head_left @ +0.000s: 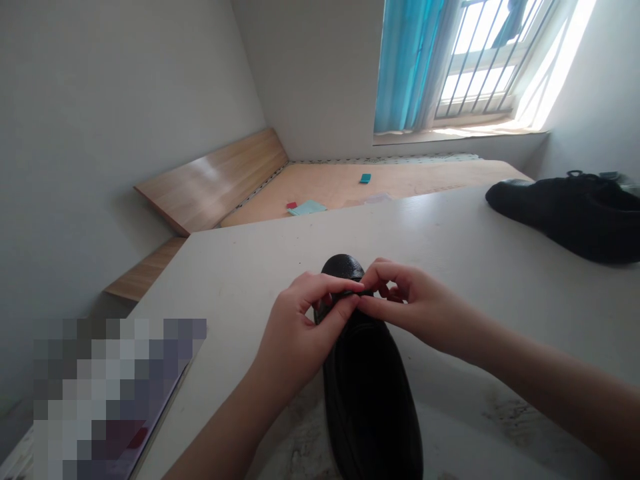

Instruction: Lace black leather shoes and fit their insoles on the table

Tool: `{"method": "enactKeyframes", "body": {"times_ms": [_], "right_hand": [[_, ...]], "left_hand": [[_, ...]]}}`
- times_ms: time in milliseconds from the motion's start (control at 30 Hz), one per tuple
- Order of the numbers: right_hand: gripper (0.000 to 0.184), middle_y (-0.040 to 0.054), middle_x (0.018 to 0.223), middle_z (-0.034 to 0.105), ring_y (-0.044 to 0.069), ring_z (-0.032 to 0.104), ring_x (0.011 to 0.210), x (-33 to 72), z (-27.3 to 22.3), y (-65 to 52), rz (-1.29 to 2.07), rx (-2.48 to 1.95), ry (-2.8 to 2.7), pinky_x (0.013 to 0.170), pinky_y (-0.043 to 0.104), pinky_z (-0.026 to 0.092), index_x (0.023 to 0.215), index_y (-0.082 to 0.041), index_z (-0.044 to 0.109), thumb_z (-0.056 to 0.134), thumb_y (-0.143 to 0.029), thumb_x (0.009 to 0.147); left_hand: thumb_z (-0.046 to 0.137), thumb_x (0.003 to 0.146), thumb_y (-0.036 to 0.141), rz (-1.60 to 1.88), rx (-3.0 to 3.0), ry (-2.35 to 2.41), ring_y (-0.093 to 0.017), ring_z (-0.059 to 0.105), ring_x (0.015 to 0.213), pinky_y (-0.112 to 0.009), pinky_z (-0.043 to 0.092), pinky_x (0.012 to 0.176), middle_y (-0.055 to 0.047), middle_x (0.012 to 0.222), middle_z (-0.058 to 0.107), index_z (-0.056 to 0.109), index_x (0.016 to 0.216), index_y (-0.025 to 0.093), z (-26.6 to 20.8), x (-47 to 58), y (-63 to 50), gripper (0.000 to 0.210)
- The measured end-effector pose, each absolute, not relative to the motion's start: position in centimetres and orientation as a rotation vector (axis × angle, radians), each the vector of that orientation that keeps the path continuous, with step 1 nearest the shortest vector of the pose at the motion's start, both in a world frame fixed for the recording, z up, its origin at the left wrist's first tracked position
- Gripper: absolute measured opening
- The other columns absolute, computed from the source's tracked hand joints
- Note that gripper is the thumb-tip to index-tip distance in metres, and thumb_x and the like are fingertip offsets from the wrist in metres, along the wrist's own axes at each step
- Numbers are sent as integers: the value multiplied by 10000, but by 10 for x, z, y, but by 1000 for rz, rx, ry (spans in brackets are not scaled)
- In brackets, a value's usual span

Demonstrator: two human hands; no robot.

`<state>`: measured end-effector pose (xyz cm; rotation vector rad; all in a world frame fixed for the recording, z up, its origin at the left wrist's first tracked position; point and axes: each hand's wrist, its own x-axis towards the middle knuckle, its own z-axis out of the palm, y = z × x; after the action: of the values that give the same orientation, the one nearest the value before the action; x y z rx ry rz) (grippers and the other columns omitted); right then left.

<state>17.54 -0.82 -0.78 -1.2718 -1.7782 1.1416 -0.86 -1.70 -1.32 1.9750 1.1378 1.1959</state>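
Observation:
A black shoe [373, 393] lies on the white table with its toe pointing away from me and its opening toward me. Both my hands meet over its upper, just behind the rounded toe. My left hand [310, 320] comes from the left, thumb and forefinger pinched together at the shoe's middle. From the right, my right hand [405, 297] pinches at the same spot, its fingertips touching those of the left. Whatever lies between the fingertips is too small and hidden to make out.
Another black shoe [570, 213], with a lace bow on top, stands at the table's right. A blurred-out flat item [115, 400] lies at the left edge. Beyond the white table [240, 267] is a bed [330, 180] with small coloured items on it.

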Motion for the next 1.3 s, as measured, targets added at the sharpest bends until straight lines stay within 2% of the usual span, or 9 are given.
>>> {"method": "enactKeyframes", "body": {"times_ms": [133, 333, 467, 600, 733, 800, 1000, 1167, 1300], "right_hand": [[169, -13, 760, 502, 121, 422, 677, 171, -12, -9, 1121, -1234, -1767, 599, 284, 345, 752, -187, 577, 612, -349, 779], [181, 0, 788, 482, 123, 463, 732, 164, -19, -14, 842, -1142, -1859, 645, 285, 357, 713, -179, 569, 521, -260, 867], [195, 9, 816, 493, 129, 463, 724, 166, -15, -14, 1003, -1132, -1768, 637, 291, 353, 776, -175, 622, 540, -327, 866], [195, 3, 826, 502, 139, 482, 782, 171, -8, -13, 1304, -1119, -1616, 715, 297, 368, 791, -180, 627, 594, -368, 834], [347, -6, 803, 484, 137, 446, 794, 173, -7, -14, 1394, -1123, -1538, 762, 301, 340, 708, -178, 598, 597, -490, 861], [379, -4, 805, 497, 141, 449, 802, 173, -7, -14, 1418, -1117, -1511, 775, 303, 337, 692, -177, 600, 646, -529, 825], [316, 7, 827, 555, 162, 468, 827, 175, -4, -14, 1496, -1150, -1477, 774, 313, 335, 750, -188, 633, 725, -491, 757], [289, -8, 774, 525, 143, 444, 788, 175, -6, -10, 1452, -1126, -1401, 747, 296, 322, 732, -183, 612, 728, -448, 744], [284, -9, 786, 518, 127, 419, 760, 179, -11, -3, 1482, -1183, -1224, 716, 285, 327, 756, -178, 611, 718, -440, 746]], "left_hand": [[655, 850, 101, 1332, 2333, 1016, -130, 620, 815, -271, 498, 763, -23, 896, 750, 755, 974, 175, -13, -10, -17, 176], [680, 828, 65, 1430, 2526, 927, -134, 658, 855, -269, 528, 800, -46, 944, 771, 725, 952, 147, -13, -13, -15, 156], [682, 823, 65, 1437, 2503, 948, -131, 676, 858, -261, 541, 799, -38, 916, 774, 687, 878, 158, -14, -15, -14, 108], [690, 812, 67, 1427, 2527, 965, -137, 676, 864, -269, 537, 796, -36, 916, 770, 656, 846, 165, -16, -16, -13, 110], [692, 814, 62, 1421, 2586, 902, -143, 667, 866, -281, 532, 800, -34, 933, 767, 650, 857, 177, -15, -17, -12, 129], [686, 817, 60, 1416, 2632, 878, -152, 656, 872, -294, 528, 801, -35, 952, 762, 650, 863, 189, -14, -18, -13, 142], [675, 829, 81, 1426, 2757, 976, -164, 594, 836, -296, 490, 747, -31, 908, 709, 665, 865, 219, -12, -17, -17, 143], [679, 820, 65, 1405, 2883, 973, -167, 536, 776, -290, 452, 716, -33, 825, 676, 663, 862, 199, -10, -21, -16, 141], [652, 832, 55, 1240, 2889, 982, -176, 514, 784, -302, 447, 742, -31, 812, 673, 649, 829, 189, -5, -30, -14, 134]]}}
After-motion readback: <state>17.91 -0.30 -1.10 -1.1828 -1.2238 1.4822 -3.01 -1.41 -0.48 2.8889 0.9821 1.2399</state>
